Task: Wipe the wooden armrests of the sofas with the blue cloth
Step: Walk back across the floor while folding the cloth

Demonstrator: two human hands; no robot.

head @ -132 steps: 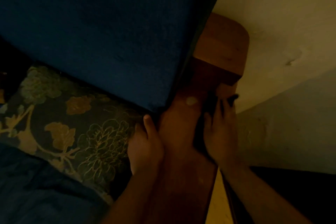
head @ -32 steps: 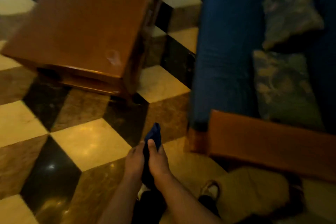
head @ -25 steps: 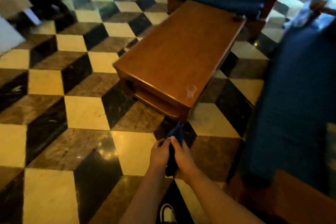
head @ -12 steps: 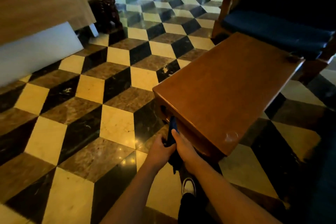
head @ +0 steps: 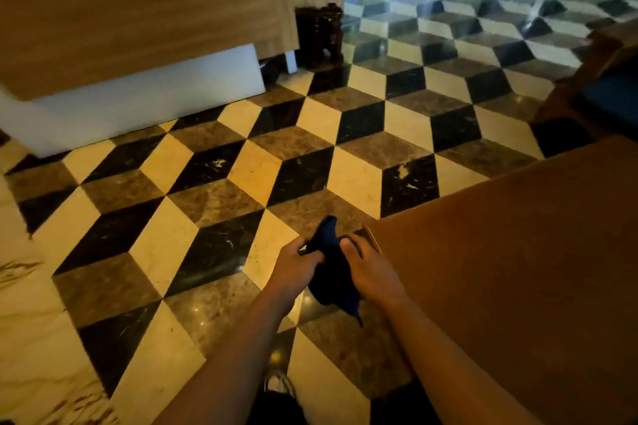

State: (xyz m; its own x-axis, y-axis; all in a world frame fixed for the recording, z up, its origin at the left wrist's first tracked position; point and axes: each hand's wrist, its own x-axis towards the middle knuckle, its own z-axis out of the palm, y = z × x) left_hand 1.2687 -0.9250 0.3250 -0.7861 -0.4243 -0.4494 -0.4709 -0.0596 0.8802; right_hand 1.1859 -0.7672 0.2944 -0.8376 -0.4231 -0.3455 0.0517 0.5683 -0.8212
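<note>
The dark blue cloth (head: 330, 262) hangs bunched between my two hands, low in the middle of the view above the floor. My left hand (head: 295, 267) grips its left side and my right hand (head: 371, 269) grips its right side. At the far right edge stands a sofa with a wooden armrest (head: 587, 71) and a blue seat cushion (head: 614, 97), well away from both hands.
A wooden coffee table (head: 518, 252) fills the lower right, its corner just beyond my right hand. A wood-and-white counter (head: 138, 45) runs along the upper left, with a dark carved stool (head: 319, 34) at its end. Chequered tile floor (head: 241, 166) spreads ahead.
I have left the sofa armrest and turned left across the room. The coffee table has slid to the right of the view and the counter has come in. Both hands still hold the cloth.
</note>
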